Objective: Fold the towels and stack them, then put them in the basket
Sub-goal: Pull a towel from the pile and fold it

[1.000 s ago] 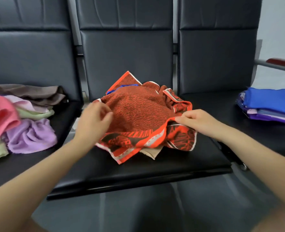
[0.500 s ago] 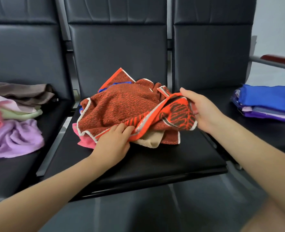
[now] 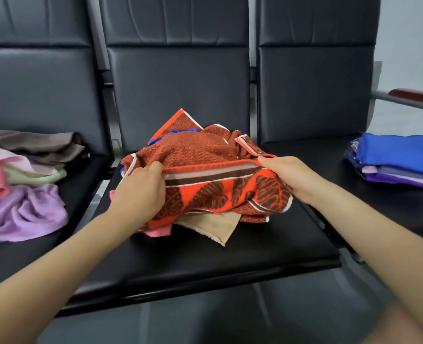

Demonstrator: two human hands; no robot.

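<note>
**Both hands on the orange towel**

Your left hand [image 3: 140, 192] and right hand [image 3: 290, 177] each pinch the striped edge of the orange towel [image 3: 212, 170], which lies crumpled on the middle seat [image 3: 205, 259], stretching it taut between them.

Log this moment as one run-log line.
left hand: grips orange towel hem | right hand: pinches hem | towel: unfolded, middle seat

A row of black padded seats [image 3: 205, 264] stands against a pale wall [image 3: 409, 40], a wooden armrest [image 3: 415, 96] rightmost.
</note>
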